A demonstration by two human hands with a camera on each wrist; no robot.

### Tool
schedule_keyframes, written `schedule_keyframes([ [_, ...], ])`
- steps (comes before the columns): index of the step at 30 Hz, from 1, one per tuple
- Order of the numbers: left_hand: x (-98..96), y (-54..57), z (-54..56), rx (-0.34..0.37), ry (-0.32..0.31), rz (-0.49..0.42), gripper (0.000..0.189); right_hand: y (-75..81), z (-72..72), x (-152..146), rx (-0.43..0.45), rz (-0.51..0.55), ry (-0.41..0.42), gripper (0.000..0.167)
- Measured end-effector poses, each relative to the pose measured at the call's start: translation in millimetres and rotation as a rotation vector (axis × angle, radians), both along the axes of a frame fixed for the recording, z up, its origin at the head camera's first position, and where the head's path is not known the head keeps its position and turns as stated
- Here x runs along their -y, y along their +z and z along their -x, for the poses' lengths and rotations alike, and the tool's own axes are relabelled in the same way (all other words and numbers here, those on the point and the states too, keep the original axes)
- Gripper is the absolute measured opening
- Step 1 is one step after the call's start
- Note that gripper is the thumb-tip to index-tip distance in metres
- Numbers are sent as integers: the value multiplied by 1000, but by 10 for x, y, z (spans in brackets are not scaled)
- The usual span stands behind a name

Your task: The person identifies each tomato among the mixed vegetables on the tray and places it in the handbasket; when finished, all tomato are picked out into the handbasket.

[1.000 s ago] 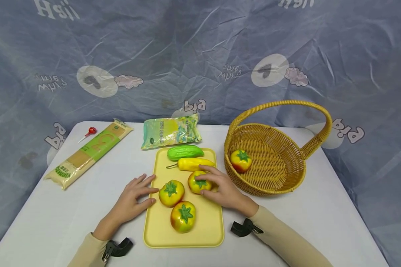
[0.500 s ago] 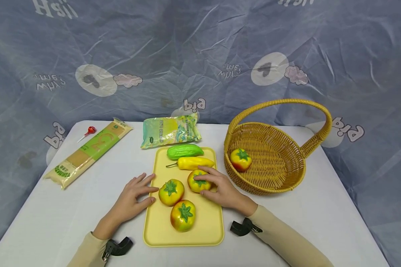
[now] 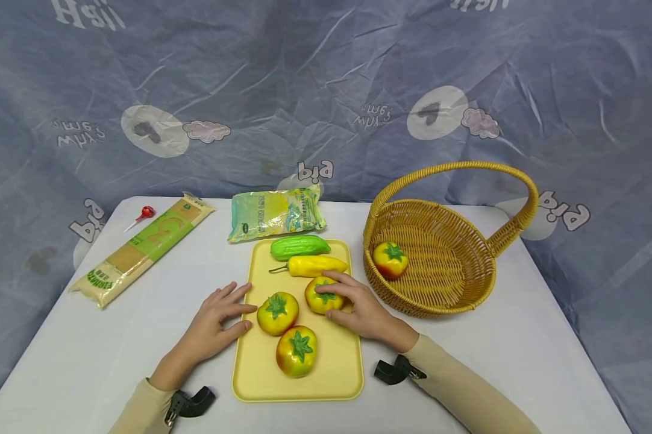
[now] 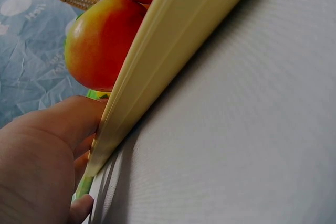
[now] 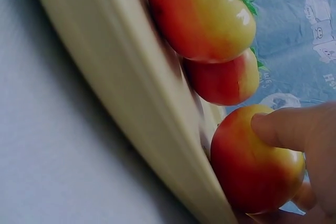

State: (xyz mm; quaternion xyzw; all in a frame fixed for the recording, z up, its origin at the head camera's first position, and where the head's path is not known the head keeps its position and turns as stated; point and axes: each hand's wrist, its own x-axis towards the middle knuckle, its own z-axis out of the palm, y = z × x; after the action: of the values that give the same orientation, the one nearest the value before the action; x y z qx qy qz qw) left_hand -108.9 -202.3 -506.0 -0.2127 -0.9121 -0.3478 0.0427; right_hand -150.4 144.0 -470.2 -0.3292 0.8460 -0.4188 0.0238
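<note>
The right hand [image 3: 361, 308], fingers curled round a tomato [image 3: 314, 294] at the tray [image 3: 334, 377]'s two o'clock; the left hand [image 3: 213, 322], fingers apart, at its nine o'clock rim. Two other tomatoes [image 3: 278, 322] lie toward ten and six; the basket [image 3: 434, 268] holds a fourth tomato [image 3: 389, 266].

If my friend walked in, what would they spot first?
Probably the big wicker basket on the right side of the table, with its tall arched handle and one shiny fruit inside. Next, perhaps, the yellow tray in the middle, where the right hand grips another fruit.
</note>
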Motion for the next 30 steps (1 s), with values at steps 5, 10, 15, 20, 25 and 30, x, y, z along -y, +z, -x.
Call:
schedule_keyframes([
  [5, 0, 12, -3, -4, 0, -6, 28, 10, -2, -7, 10, 2, 4, 44],
  [10, 0, 16, -5, -7, 5, -4, 28, 22, -8, -12, 21, 4, 8, 42],
  [15, -1, 13, -5, -1, 11, -2, 28, 38, -12, -15, 30, 9, 16, 41],
  [20, -2, 11, -3, 2, 12, -2, 28, 49, -11, -25, 35, 5, 27, 40],
  [25, 0, 1, 2, -12, 8, -5, 28, 50, -7, -41, 30, -5, 24, 40],
  [30, 1, -18, 15, -39, 5, 0, 27, 54, -5, -53, 8, -19, 24, 41],
])
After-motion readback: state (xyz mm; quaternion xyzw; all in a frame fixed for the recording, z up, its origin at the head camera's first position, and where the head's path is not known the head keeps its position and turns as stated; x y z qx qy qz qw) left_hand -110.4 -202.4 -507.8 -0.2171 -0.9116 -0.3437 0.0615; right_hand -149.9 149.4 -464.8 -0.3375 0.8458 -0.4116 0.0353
